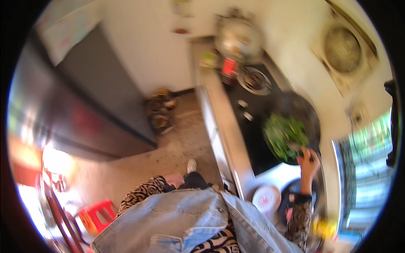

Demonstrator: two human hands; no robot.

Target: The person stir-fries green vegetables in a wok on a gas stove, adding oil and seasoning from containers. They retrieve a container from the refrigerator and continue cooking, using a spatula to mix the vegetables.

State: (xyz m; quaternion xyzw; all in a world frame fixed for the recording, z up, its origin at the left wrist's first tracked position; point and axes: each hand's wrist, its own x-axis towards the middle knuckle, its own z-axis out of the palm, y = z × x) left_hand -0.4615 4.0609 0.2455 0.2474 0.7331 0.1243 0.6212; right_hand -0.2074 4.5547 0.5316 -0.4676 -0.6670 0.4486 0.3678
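My right hand [308, 163] is at the near rim of a dark wok [308, 110] on the black cooktop [261, 155]. Its fingers are closed around what looks like the dark handle of a cooking utensil; blur hides its exact kind. Green leafy vegetables [284, 132] lie heaped in the wok, just beyond my fingers. My left hand [174, 179] hangs low in front of my body, beside my dark trousers. Blur keeps me from seeing how its fingers are set, and no object shows in it.
A white plate or lid [266, 198] and a dark round pan [292, 189] sit near my right forearm. Farther along the counter are a second burner [254, 80], a red-labelled bottle [229, 68] and a large pot lid [239, 38]. A refrigerator [104, 95] and red stool [98, 216] stand left.
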